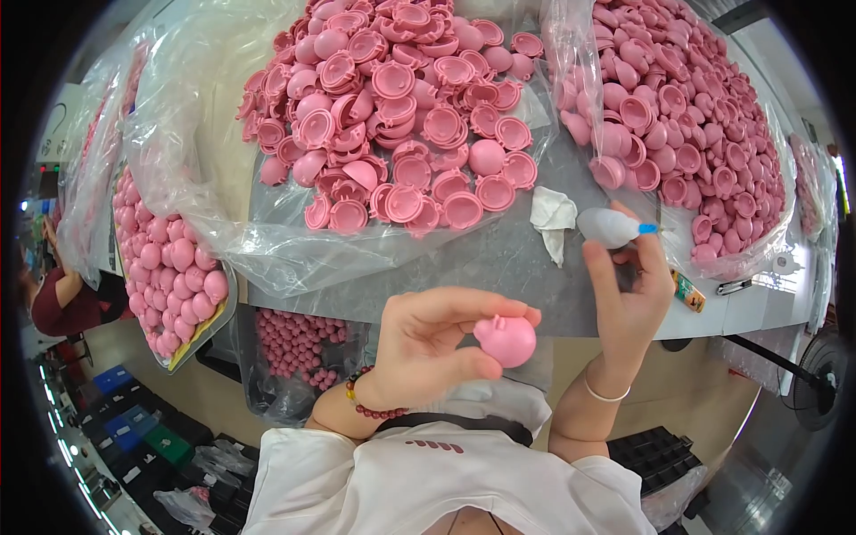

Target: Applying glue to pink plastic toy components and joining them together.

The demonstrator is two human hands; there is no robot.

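Between the thumb and fingers of my left hand [428,334] is a round pink plastic ball [506,341] with small bumps on one side. My right hand [629,276] grips a white squeeze bottle [608,228] with a blue tip that points to the right. The bottle is held over the table, apart from the ball. A crumpled white tissue [554,214] lies just left of the bottle. Beyond my hands a heap of pink half shells [392,116] is piled on a clear plastic sheet [330,263].
Another large bag of pink shell pieces [687,116] stands at the right. Whole pink balls [178,276] fill a tray at the left, and more balls [294,343] are below the table edge. A small tube [687,292] lies near a stapler [735,287]. A fan [816,379] stands far right.
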